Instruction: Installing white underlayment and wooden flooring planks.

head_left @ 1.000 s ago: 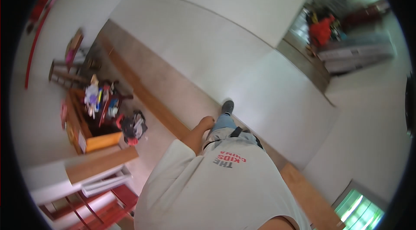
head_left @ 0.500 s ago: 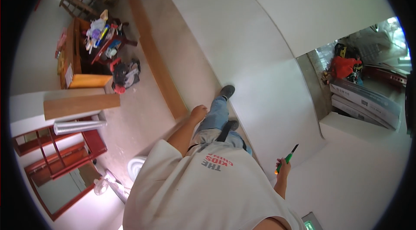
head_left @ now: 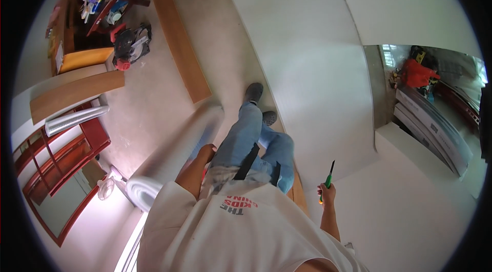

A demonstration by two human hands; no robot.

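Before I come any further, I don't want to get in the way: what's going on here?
One person's right hand holds a green-handled tool, its dark tip pointing forward. The left hand is low beside the jeans; its grip can't be made out. A large pale roll lies to the left, a white sheet ahead and right.

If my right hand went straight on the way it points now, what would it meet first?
Probably the large white panel, which shows beyond the green-handled tool in your right hand. How far ahead or below it lies is unclear from this view.
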